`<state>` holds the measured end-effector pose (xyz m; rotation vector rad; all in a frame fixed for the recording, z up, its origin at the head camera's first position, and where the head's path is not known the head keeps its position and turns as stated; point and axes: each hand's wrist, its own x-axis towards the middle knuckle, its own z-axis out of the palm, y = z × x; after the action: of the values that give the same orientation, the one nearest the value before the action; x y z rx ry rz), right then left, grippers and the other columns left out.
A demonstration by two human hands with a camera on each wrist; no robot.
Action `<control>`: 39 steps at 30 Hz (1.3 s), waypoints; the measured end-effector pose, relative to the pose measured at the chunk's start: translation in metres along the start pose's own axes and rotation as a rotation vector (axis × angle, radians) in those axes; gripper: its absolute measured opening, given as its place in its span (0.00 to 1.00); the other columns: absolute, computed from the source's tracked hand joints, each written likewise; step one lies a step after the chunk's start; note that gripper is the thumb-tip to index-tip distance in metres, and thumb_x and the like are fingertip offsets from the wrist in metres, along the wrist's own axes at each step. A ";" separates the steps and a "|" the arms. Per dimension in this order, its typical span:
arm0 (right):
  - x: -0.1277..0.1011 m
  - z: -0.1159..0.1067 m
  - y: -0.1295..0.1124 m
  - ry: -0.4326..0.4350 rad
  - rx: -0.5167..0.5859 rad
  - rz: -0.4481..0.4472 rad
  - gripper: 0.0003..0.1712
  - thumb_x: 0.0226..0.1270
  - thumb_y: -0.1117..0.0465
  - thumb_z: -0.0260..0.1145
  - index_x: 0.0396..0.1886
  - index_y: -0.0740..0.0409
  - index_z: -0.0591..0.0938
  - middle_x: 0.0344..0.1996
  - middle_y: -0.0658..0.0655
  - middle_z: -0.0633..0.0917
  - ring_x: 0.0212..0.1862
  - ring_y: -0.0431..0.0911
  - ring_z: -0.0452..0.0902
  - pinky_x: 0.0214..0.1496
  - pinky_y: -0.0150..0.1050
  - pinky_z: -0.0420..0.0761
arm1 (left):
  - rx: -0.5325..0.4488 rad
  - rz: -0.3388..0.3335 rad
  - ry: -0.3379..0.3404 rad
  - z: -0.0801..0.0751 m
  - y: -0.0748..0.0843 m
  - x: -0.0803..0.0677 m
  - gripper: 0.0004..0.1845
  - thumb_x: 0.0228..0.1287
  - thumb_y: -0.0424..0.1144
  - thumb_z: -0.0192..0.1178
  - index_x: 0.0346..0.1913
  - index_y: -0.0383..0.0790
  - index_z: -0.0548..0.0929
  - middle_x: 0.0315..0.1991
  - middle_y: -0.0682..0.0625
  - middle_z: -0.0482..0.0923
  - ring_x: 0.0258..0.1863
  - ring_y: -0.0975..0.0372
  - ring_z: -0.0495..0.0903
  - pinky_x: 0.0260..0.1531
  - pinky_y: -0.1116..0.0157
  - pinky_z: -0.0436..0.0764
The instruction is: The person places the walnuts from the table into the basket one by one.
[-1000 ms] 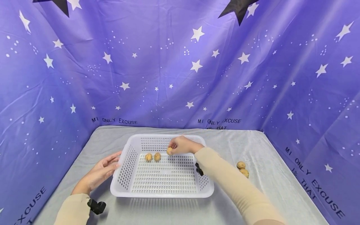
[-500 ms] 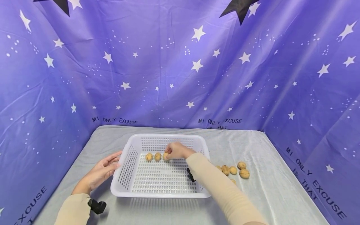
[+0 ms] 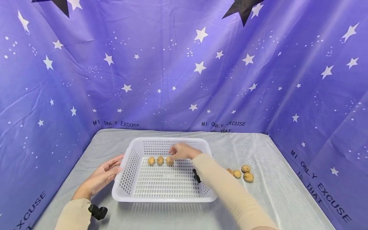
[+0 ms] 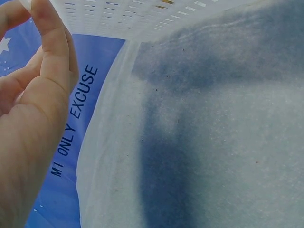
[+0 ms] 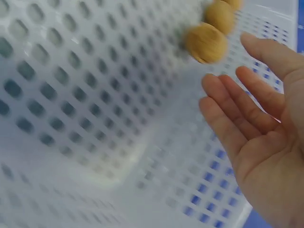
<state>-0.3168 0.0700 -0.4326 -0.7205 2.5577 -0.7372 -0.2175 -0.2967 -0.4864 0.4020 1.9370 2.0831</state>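
White basket (image 3: pixel 130 191) sits mid-table on the grey cloth (image 3: pixel 258 204). Three walnuts (image 3: pixel 160 160) lie in a row near its far wall; the near floor is bare. Right hand (image 3: pixel 181 150) is inside the basket just beside the rightmost walnut, fingers (image 5: pixel 237 109) apart and relaxed, holding nothing. Left hand (image 3: pixel 102 175) rests against the basket's left rim, fingers straight. More walnuts (image 3: pixel 242 174) lie on the cloth right of the basket, well apart from the table edge.
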 end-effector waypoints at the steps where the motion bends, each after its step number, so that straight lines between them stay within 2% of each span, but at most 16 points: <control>1: -0.002 -0.005 -0.002 -0.005 -0.007 -0.004 0.24 0.65 0.54 0.73 0.58 0.59 0.82 0.48 0.52 0.85 0.51 0.46 0.79 0.56 0.42 0.81 | 0.001 0.001 0.000 0.000 0.000 0.000 0.33 0.75 0.27 0.51 0.77 0.26 0.51 0.60 0.47 0.74 0.55 0.62 0.79 0.57 0.64 0.79; 10: -0.026 -0.059 -0.007 0.020 -0.046 -0.103 0.25 0.67 0.56 0.71 0.60 0.60 0.81 0.51 0.57 0.85 0.52 0.47 0.80 0.57 0.42 0.81 | -0.006 -0.003 0.011 0.001 0.000 -0.001 0.33 0.75 0.27 0.52 0.76 0.26 0.51 0.59 0.49 0.74 0.55 0.63 0.79 0.57 0.65 0.79; 16: -0.057 -0.085 0.009 0.074 -0.066 -0.125 0.24 0.68 0.54 0.70 0.60 0.57 0.81 0.51 0.55 0.85 0.52 0.44 0.80 0.59 0.42 0.79 | -0.006 -0.019 0.019 0.003 0.004 0.001 0.35 0.75 0.27 0.53 0.76 0.25 0.49 0.60 0.45 0.72 0.55 0.63 0.79 0.58 0.65 0.78; 20: -0.077 -0.095 0.027 0.121 -0.074 -0.151 0.23 0.69 0.54 0.69 0.59 0.60 0.81 0.52 0.58 0.85 0.53 0.47 0.81 0.60 0.45 0.80 | -0.007 -0.023 0.024 0.003 0.004 0.001 0.35 0.74 0.27 0.53 0.76 0.25 0.49 0.60 0.45 0.72 0.55 0.63 0.79 0.58 0.65 0.78; 24: -0.099 -0.098 0.048 0.169 -0.061 -0.158 0.23 0.70 0.55 0.68 0.58 0.63 0.81 0.52 0.60 0.85 0.53 0.51 0.82 0.59 0.47 0.81 | -0.007 -0.020 0.015 0.003 0.003 0.000 0.34 0.75 0.27 0.53 0.76 0.25 0.49 0.59 0.47 0.73 0.55 0.63 0.79 0.58 0.66 0.78; 28: -0.119 -0.098 0.071 0.204 -0.027 -0.165 0.21 0.71 0.58 0.67 0.57 0.67 0.80 0.47 0.59 0.85 0.51 0.52 0.81 0.59 0.50 0.80 | -0.023 -0.005 0.004 0.002 0.002 0.000 0.34 0.74 0.26 0.52 0.76 0.25 0.50 0.59 0.48 0.74 0.54 0.63 0.79 0.58 0.65 0.78; 32: -0.134 -0.094 0.094 0.220 -0.001 -0.130 0.19 0.72 0.59 0.65 0.57 0.65 0.81 0.44 0.56 0.86 0.49 0.51 0.81 0.56 0.51 0.81 | -0.027 -0.001 0.004 0.001 0.001 0.000 0.34 0.74 0.25 0.52 0.76 0.25 0.50 0.58 0.48 0.74 0.55 0.63 0.79 0.58 0.65 0.78; 39: -0.153 -0.068 0.130 0.173 0.021 -0.060 0.19 0.70 0.57 0.66 0.55 0.63 0.82 0.50 0.62 0.85 0.53 0.55 0.81 0.57 0.55 0.80 | -0.015 -0.007 0.015 0.003 0.002 -0.001 0.34 0.74 0.26 0.52 0.76 0.25 0.50 0.59 0.48 0.73 0.55 0.64 0.79 0.58 0.66 0.78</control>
<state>-0.2758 0.2771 -0.4214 -0.7590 2.6883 -0.8802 -0.2152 -0.2950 -0.4842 0.3767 1.9265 2.1007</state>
